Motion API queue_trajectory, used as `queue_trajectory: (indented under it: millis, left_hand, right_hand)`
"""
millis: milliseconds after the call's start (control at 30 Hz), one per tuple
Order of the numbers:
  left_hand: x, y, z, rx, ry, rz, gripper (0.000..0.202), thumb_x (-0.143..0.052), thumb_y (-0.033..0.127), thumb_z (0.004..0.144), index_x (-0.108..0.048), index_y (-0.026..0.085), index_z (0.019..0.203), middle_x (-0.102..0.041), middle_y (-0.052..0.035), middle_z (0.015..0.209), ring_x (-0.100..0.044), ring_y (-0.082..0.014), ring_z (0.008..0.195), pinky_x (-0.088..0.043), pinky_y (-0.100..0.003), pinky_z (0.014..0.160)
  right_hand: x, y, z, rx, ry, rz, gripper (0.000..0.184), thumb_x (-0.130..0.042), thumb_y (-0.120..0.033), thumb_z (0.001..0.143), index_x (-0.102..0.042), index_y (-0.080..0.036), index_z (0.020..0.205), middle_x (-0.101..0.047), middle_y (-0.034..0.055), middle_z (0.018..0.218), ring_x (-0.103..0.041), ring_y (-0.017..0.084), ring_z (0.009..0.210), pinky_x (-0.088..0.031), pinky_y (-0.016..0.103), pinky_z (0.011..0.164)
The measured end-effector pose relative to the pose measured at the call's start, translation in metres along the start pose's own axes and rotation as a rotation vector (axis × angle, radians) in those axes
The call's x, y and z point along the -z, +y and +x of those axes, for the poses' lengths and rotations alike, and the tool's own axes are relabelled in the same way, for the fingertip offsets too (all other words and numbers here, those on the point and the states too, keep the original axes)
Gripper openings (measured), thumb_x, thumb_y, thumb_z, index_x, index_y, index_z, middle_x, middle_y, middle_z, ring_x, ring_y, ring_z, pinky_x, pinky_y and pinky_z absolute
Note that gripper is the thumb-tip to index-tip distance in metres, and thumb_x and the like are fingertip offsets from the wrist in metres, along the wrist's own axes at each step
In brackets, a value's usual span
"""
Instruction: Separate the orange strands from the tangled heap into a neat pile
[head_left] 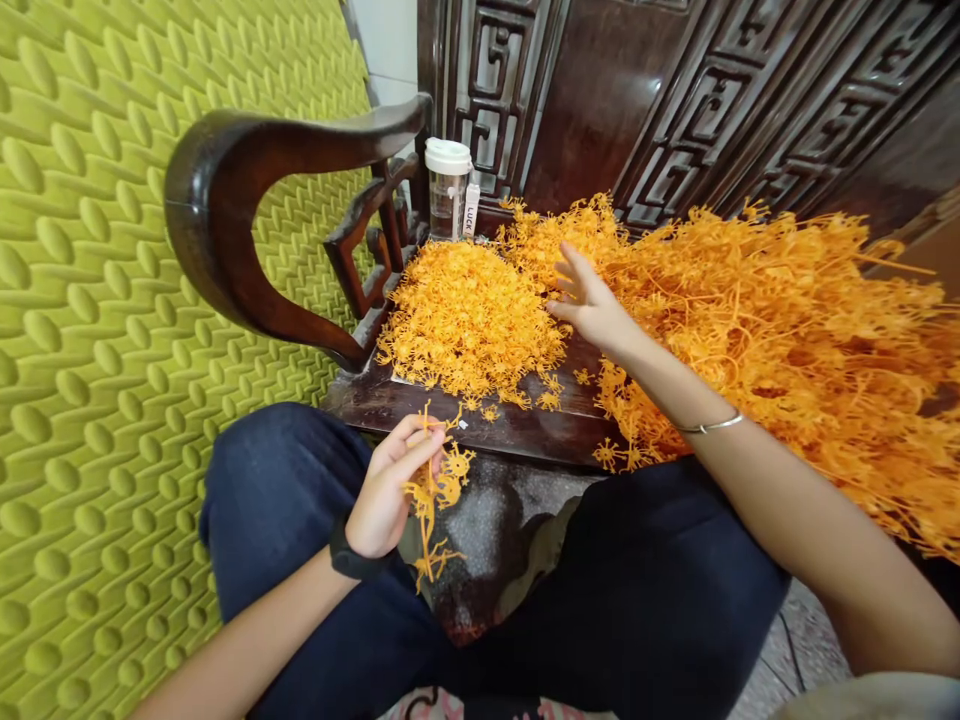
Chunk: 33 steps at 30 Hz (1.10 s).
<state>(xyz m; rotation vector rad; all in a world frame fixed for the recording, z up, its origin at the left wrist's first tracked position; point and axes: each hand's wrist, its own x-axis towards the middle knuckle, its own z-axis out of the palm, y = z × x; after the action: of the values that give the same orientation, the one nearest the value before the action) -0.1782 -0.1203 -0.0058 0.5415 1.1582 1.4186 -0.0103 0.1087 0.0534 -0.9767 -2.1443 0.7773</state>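
Note:
My left hand (397, 478) is closed on an orange plastic sprue (429, 500), a thin branching stem with small spidery flower-like pieces on it, held above the gap between my knees. My right hand (589, 303) is stretched out with its fingers apart over the seat, and nothing shows in it. Just left of it lies a mound of loose small orange pieces (472, 320). A much larger tangled heap of orange sprues (772, 320) spreads to the right, behind and beside my right forearm.
A clear cup with a white lid (448, 185) stands at the back of the dark wooden seat (450, 412). The curved wooden armrest (225, 215) rises on the left before a green textured wall (97, 350). A carved wooden backrest (592, 100) closes off the back.

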Motion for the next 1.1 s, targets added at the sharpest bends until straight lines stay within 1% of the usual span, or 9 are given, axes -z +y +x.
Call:
queue_trajectory:
  millis: [67, 167, 300, 400, 567, 733, 833, 933, 1100]
  left_hand:
    - [0.000, -0.001, -0.001, -0.018, -0.016, 0.027, 0.016, -0.062, 0.028, 0.075, -0.055, 0.018, 0.085, -0.048, 0.0051, 0.054, -0.042, -0.0058, 0.051, -0.033, -0.015, 0.049]
    - [-0.001, 0.000, -0.003, -0.033, -0.044, 0.068, 0.015, -0.058, 0.028, 0.078, -0.056, 0.018, 0.088, -0.051, 0.0033, 0.057, -0.045, -0.0076, 0.056, -0.036, -0.016, 0.054]
    - [-0.002, -0.001, -0.003, -0.053, -0.072, 0.074, 0.024, -0.060, 0.024, 0.074, -0.056, 0.017, 0.097, -0.056, 0.0019, 0.067, -0.050, -0.0091, 0.065, -0.040, -0.018, 0.061]
    - [-0.002, -0.003, -0.002, -0.043, -0.076, 0.090, 0.033, -0.065, 0.022, 0.071, -0.053, 0.019, 0.101, -0.058, 0.0018, 0.074, -0.052, -0.0091, 0.069, -0.041, -0.018, 0.064]
    - [-0.002, -0.008, -0.001, -0.014, -0.154, 0.142, 0.037, -0.070, 0.023, 0.068, -0.050, 0.021, 0.098, -0.057, 0.0035, 0.075, -0.051, -0.0085, 0.067, -0.040, -0.020, 0.065]
    - [-0.004, -0.009, 0.000, 0.027, -0.255, 0.259, 0.024, -0.070, 0.026, 0.069, -0.056, 0.017, 0.086, -0.054, 0.0032, 0.072, -0.047, -0.0076, 0.064, -0.036, -0.019, 0.060]
    - [-0.005, -0.008, 0.002, 0.024, -0.235, 0.296, 0.020, -0.065, 0.032, 0.074, -0.060, 0.013, 0.081, -0.052, 0.0017, 0.069, -0.043, -0.0074, 0.061, -0.033, -0.019, 0.056]
    - [-0.006, -0.008, 0.002, 0.018, -0.196, 0.251, 0.024, -0.062, 0.036, 0.075, -0.059, 0.013, 0.078, -0.043, 0.0048, 0.058, -0.032, -0.0051, 0.051, -0.024, -0.019, 0.048]
    - [-0.010, -0.007, 0.000, 0.007, -0.192, 0.142, 0.021, -0.063, 0.034, 0.076, -0.057, 0.014, 0.078, -0.037, 0.0064, 0.055, -0.028, -0.0045, 0.049, -0.021, -0.019, 0.046]
  right_hand:
    - [-0.001, -0.006, -0.011, -0.024, -0.139, 0.026, 0.041, -0.057, -0.021, 0.075, -0.052, -0.020, 0.115, -0.049, 0.0091, 0.127, -0.046, 0.022, 0.118, -0.039, 0.040, 0.098]
    - [-0.009, -0.031, -0.037, -0.057, -0.335, 0.146, 0.020, -0.056, -0.029, 0.078, -0.064, -0.015, 0.090, -0.064, 0.0089, 0.102, -0.058, 0.019, 0.098, -0.044, 0.035, 0.090]
    - [-0.024, -0.061, -0.066, -0.114, -0.687, 0.200, 0.031, -0.055, -0.042, 0.079, -0.065, -0.013, 0.082, -0.065, 0.0045, 0.077, -0.059, 0.013, 0.072, -0.047, 0.028, 0.070]
    - [-0.037, -0.068, -0.077, -0.173, -0.819, 0.224, 0.031, -0.062, -0.039, 0.074, -0.064, -0.012, 0.087, -0.063, 0.0026, 0.075, -0.054, 0.010, 0.067, -0.043, 0.023, 0.063]
    - [-0.048, -0.066, -0.081, -0.190, -0.841, 0.322, 0.012, -0.065, -0.020, 0.070, -0.058, -0.012, 0.073, -0.056, -0.0015, 0.065, -0.049, 0.007, 0.061, -0.040, 0.021, 0.062]
    - [-0.050, -0.068, -0.080, -0.220, -0.754, 0.391, 0.010, -0.060, -0.013, 0.072, -0.051, -0.013, 0.067, -0.052, -0.0024, 0.062, -0.049, 0.008, 0.059, -0.038, 0.022, 0.058]
    - [-0.049, -0.069, -0.079, -0.207, -0.738, 0.389, 0.012, -0.056, -0.008, 0.072, -0.047, -0.014, 0.066, -0.050, -0.0028, 0.061, -0.048, 0.008, 0.058, -0.038, 0.022, 0.058]
    - [-0.048, -0.067, -0.078, -0.156, -0.705, 0.297, 0.014, -0.053, -0.006, 0.073, -0.045, -0.015, 0.065, -0.046, -0.0042, 0.057, -0.042, 0.007, 0.054, -0.034, 0.021, 0.054]
    - [-0.041, -0.064, -0.072, -0.096, -0.674, 0.189, 0.015, -0.055, -0.008, 0.071, -0.045, -0.015, 0.062, -0.047, -0.0042, 0.056, -0.041, 0.006, 0.053, -0.033, 0.021, 0.052]
